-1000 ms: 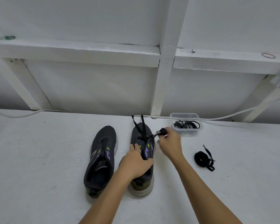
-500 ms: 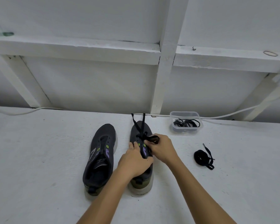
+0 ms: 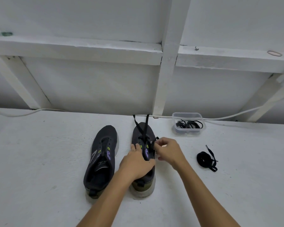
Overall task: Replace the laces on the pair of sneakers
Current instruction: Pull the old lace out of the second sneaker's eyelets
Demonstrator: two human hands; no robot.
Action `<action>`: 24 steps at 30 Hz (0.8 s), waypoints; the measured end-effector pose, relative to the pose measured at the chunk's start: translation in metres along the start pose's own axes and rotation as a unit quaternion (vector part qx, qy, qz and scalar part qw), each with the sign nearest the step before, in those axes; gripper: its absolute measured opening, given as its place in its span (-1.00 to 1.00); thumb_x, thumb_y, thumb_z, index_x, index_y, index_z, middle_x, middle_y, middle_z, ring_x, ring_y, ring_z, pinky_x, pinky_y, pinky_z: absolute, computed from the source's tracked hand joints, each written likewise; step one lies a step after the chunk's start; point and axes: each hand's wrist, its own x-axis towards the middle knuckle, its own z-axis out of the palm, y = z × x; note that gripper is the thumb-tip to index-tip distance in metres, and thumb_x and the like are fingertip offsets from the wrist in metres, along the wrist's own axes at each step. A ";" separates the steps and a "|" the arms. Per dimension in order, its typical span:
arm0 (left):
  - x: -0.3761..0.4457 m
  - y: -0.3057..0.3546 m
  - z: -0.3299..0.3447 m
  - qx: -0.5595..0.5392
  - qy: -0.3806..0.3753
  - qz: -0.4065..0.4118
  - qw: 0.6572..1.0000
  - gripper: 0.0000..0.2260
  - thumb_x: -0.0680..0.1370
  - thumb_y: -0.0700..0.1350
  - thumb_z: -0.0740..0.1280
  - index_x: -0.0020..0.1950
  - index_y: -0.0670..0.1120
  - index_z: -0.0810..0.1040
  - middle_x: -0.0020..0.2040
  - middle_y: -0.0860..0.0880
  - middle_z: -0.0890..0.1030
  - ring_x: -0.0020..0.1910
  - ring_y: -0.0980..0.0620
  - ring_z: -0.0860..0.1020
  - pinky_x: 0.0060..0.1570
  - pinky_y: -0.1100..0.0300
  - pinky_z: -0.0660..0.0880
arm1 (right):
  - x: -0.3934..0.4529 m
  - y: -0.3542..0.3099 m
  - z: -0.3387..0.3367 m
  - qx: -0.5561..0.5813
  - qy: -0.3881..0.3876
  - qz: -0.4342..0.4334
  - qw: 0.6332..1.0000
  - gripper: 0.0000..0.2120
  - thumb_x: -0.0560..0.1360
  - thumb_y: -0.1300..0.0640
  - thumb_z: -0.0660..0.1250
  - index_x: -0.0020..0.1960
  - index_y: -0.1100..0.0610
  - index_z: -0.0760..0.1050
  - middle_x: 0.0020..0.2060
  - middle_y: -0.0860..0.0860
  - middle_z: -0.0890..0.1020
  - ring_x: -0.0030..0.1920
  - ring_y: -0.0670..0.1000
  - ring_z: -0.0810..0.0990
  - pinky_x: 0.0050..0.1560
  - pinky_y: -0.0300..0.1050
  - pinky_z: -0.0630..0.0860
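Dark mesh on the unlaced sneaker (image 3: pixel 102 158) waits at left; my left hand (image 3: pixel 136 163) presses flat on the right sneaker (image 3: pixel 143 161) to steady it. My right hand (image 3: pixel 168 151) pinches the black lace (image 3: pixel 142 128), likely for threading. Spare laces: tub (image 3: pixel 188 125), coil (image 3: pixel 206 158).

The two sneakers (image 3: pixel 100 158) have matt dark knit cloth uppers and scuffed pale rubber soles. The laces (image 3: pixel 142 128) are flat woven cloth. The tub (image 3: pixel 188 122) is clear glossy plastic. The bench (image 3: pixel 39 161) is rough, matt white paint.
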 end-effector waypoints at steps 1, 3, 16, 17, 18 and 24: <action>0.000 0.000 0.000 0.000 0.001 0.001 1.000 -0.16 0.56 0.25 0.20 0.65 -0.12 -0.13 0.65 -0.11 -0.10 0.57 -0.15 0.17 0.45 0.02 0.21 | -0.002 0.001 0.004 -0.012 -0.002 -0.034 0.999 -0.93 0.52 0.12 0.43 -0.12 -0.01 0.66 -0.18 -0.08 0.68 -0.30 -0.10 0.62 -0.27 -0.16 0.62; 0.000 0.000 0.000 0.001 0.004 0.004 1.000 -0.16 0.56 0.25 0.20 0.65 -0.12 -0.13 0.65 -0.12 -0.10 0.57 -0.14 0.16 0.45 0.03 0.21 | -0.004 0.001 0.007 -0.057 -0.003 -0.095 0.994 -0.85 0.55 0.15 0.40 -0.03 -0.10 0.65 -0.10 -0.12 0.66 -0.17 -0.13 0.60 -0.10 -0.29 0.53; -0.002 -0.001 -0.001 0.002 -0.003 0.004 1.000 -0.16 0.56 0.25 0.20 0.65 -0.11 -0.14 0.65 -0.11 -0.12 0.55 -0.17 0.20 0.43 0.00 0.25 | 0.000 -0.003 -0.003 -0.105 -0.017 -0.105 0.989 -0.81 0.59 0.24 0.33 -0.07 0.03 0.66 -0.24 -0.14 0.65 -0.34 -0.25 0.54 -0.31 -0.45 0.40; -0.002 -0.001 -0.001 0.001 -0.002 0.005 1.000 -0.16 0.56 0.25 0.20 0.65 -0.11 -0.14 0.65 -0.10 -0.12 0.55 -0.17 0.20 0.43 0.00 0.26 | 0.001 -0.005 -0.004 -0.072 0.004 -0.104 0.992 -0.81 0.61 0.23 0.31 -0.08 0.02 0.63 -0.23 -0.12 0.64 -0.32 -0.22 0.54 -0.30 -0.44 0.41; -0.002 -0.001 -0.001 0.000 -0.002 0.004 1.000 -0.16 0.56 0.25 0.21 0.65 -0.10 -0.14 0.65 -0.09 -0.12 0.55 -0.17 0.21 0.42 0.01 0.26 | 0.002 -0.008 -0.007 -0.021 0.038 -0.097 0.994 -0.83 0.62 0.21 0.29 -0.07 0.00 0.60 -0.21 -0.10 0.63 -0.30 -0.20 0.54 -0.30 -0.43 0.41; 0.000 -0.002 -0.001 -0.005 -0.005 0.005 1.000 -0.15 0.56 0.25 0.21 0.65 -0.10 -0.14 0.65 -0.09 -0.12 0.56 -0.17 0.18 0.44 0.00 0.25 | 0.012 -0.012 -0.033 0.111 0.251 -0.019 0.962 -0.90 0.60 0.15 0.31 0.06 -0.03 0.55 0.02 -0.05 0.64 -0.06 -0.07 0.59 -0.03 -0.17 0.50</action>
